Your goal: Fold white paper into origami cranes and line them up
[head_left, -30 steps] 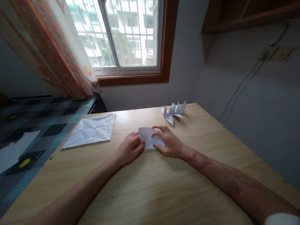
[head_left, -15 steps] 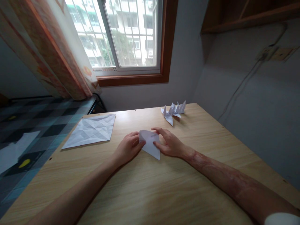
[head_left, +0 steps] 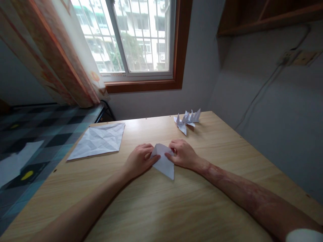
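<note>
A folded piece of white paper (head_left: 164, 165) is held between my two hands over the middle of the table, its pointed end towards me. My left hand (head_left: 141, 158) grips its left edge, thumb on top and fingers curled at the side. On the right edge, my right hand (head_left: 183, 154) pinches the paper with thumb and bent fingers. The fingertips behind the paper are partly hidden. Farther back on the right stand several folded paper cranes (head_left: 182, 125), close together. A creased square sheet of paper (head_left: 98, 140) lies flat at the left.
The wooden table (head_left: 141, 208) reaches the wall below a window (head_left: 147, 43). A checked bed cover (head_left: 58, 143) with a white sheet (head_left: 21, 160) on it lies to the left. A cable (head_left: 257, 90) hangs from a wall socket (head_left: 302, 57) at the right.
The folded paper has shifted slightly towards me and turned a little. My right fingers, stretched along its top before, are now curled in at its right edge.
</note>
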`<state>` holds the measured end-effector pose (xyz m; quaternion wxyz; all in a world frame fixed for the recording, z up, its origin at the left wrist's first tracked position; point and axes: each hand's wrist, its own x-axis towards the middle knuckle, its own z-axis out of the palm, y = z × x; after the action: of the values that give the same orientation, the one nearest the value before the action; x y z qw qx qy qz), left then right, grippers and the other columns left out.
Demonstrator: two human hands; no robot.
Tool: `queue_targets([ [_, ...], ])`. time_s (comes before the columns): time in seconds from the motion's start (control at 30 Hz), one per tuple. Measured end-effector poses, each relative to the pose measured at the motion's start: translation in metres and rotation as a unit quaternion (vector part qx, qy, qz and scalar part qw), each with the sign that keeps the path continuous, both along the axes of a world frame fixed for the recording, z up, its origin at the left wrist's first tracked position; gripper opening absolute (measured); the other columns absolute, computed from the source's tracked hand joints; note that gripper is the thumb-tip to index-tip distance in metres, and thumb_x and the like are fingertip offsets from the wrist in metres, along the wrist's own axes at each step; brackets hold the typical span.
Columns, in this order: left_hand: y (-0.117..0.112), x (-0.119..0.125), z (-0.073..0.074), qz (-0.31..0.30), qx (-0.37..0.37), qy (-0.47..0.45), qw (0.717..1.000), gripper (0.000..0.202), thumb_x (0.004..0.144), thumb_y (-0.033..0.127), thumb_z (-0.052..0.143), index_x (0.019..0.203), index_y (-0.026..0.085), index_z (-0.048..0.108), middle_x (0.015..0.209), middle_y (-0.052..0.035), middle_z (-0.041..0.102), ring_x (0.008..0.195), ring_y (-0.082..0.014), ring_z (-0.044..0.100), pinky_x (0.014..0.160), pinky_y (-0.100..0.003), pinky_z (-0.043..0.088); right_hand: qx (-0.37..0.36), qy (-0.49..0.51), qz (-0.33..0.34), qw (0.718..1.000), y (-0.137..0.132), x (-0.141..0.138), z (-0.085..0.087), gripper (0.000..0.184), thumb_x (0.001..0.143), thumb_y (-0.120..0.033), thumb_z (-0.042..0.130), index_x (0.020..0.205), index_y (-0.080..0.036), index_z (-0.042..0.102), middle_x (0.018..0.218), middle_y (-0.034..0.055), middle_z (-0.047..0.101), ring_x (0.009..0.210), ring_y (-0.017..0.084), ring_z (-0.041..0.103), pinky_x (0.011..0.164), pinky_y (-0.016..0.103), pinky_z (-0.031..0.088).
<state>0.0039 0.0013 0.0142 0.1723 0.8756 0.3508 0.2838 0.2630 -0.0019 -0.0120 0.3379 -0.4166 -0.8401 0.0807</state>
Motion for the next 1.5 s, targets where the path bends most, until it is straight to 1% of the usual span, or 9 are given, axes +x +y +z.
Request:
queue_targets([
  [0.13, 0.001, 0.001, -0.002, -0.003, 0.008, -0.002, 1.000, 0.036, 0.108, 0.040, 0.065, 0.078, 0.022, 0.074, 0.088, -0.0047, 0.075, 0.084, -0.0215, 0.068, 0.082, -0.034, 0.052, 0.033, -0.015, 0.017, 0.999, -0.002, -0.001, 0.000, 0.032, 0.097, -0.024, 0.074, 0.073, -0.023, 0.054, 0.075, 0.0003, 0.060, 0.078, 0.021, 0.058, 0.082, 0.036, 0.043],
  [0.27, 0.002, 0.000, -0.003, 0.001, 0.003, -0.017, 1.000, 0.047, 0.111, 0.042, 0.059, 0.070, 0.022, 0.071, 0.078, -0.0036, 0.073, 0.076, -0.0197, 0.066, 0.076, -0.032, 0.051, 0.069, -0.012, 0.069, 0.995, -0.007, -0.003, 0.003, 0.023, 0.100, -0.030, 0.071, 0.083, -0.024, 0.056, 0.085, 0.0039, 0.065, 0.088, 0.024, 0.062, 0.090, 0.039, 0.047],
  [0.5, 0.001, 0.001, -0.002, 0.043, 0.016, -0.012, 0.999, 0.050, 0.106, 0.048, 0.067, 0.063, 0.022, 0.070, 0.066, -0.0013, 0.068, 0.067, -0.0185, 0.064, 0.078, -0.034, 0.051, 0.051, -0.004, 0.157, 0.986, -0.012, -0.005, 0.008, 0.021, 0.102, -0.038, 0.070, 0.093, -0.025, 0.056, 0.088, 0.0036, 0.068, 0.088, 0.025, 0.065, 0.092, 0.039, 0.049],
  [0.7, 0.002, 0.001, -0.005, -0.018, -0.050, -0.040, 0.998, 0.034, 0.105, 0.045, 0.070, 0.083, 0.020, 0.076, 0.082, -0.0013, 0.074, 0.078, -0.0185, 0.067, 0.078, -0.030, 0.051, 0.037, 0.029, 0.111, 0.993, -0.009, -0.005, 0.004, 0.018, 0.099, -0.029, 0.070, 0.089, -0.024, 0.056, 0.081, 0.0014, 0.064, 0.079, 0.022, 0.061, 0.088, 0.037, 0.048],
  [0.87, 0.000, 0.002, -0.005, -0.050, -0.060, -0.057, 0.995, 0.037, 0.107, 0.034, 0.067, 0.073, 0.018, 0.066, 0.077, 0.0013, 0.069, 0.074, -0.0144, 0.062, 0.082, -0.028, 0.048, 0.027, 0.029, 0.077, 0.996, -0.004, -0.004, 0.000, 0.028, 0.096, -0.023, 0.070, 0.074, -0.024, 0.052, 0.070, -0.0008, 0.060, 0.073, 0.020, 0.057, 0.084, 0.035, 0.044],
  [1.0, -0.004, 0.007, -0.003, -0.026, -0.045, -0.052, 0.997, 0.043, 0.107, 0.034, 0.066, 0.067, 0.018, 0.062, 0.069, 0.0023, 0.064, 0.068, -0.0129, 0.058, 0.077, -0.027, 0.045, 0.046, 0.002, 0.085, 0.995, -0.006, -0.006, 0.001, 0.035, 0.097, -0.023, 0.069, 0.069, -0.024, 0.048, 0.069, -0.0006, 0.059, 0.072, 0.020, 0.055, 0.086, 0.036, 0.045],
  [1.2, -0.004, 0.010, -0.006, 0.047, -0.029, -0.007, 0.998, 0.052, 0.107, 0.044, 0.061, 0.061, 0.019, 0.056, 0.059, 0.0042, 0.051, 0.060, -0.0123, 0.052, 0.072, -0.027, 0.043, 0.051, 0.010, 0.149, 0.987, -0.014, -0.007, 0.009, 0.025, 0.102, -0.033, 0.065, 0.083, -0.025, 0.052, 0.080, 0.0014, 0.063, 0.081, 0.022, 0.060, 0.091, 0.038, 0.048],
  [1.3, -0.001, 0.009, -0.011, 0.056, -0.062, 0.000, 0.996, 0.057, 0.110, 0.050, 0.053, 0.061, 0.020, 0.050, 0.057, 0.0047, 0.045, 0.059, -0.0129, 0.047, 0.071, -0.028, 0.043, 0.032, 0.007, 0.194, 0.980, -0.015, -0.006, 0.014, 0.014, 0.104, -0.027, 0.059, 0.090, -0.024, 0.056, 0.085, 0.0030, 0.066, 0.085, 0.023, 0.062, 0.092, 0.038, 0.049],
  [1.5, 0.001, 0.007, -0.010, 0.045, -0.094, -0.018, 0.994, 0.063, 0.116, 0.052, 0.032, 0.069, 0.021, 0.058, 0.065, 0.0012, 0.060, 0.070, -0.0181, 0.060, 0.087, -0.033, 0.046, 0.036, -0.011, 0.196, 0.980, -0.014, -0.005, 0.010, 0.006, 0.104, -0.020, 0.062, 0.108, -0.022, 0.066, 0.093, 0.0044, 0.070, 0.088, 0.023, 0.064, 0.090, 0.037, 0.051],
])
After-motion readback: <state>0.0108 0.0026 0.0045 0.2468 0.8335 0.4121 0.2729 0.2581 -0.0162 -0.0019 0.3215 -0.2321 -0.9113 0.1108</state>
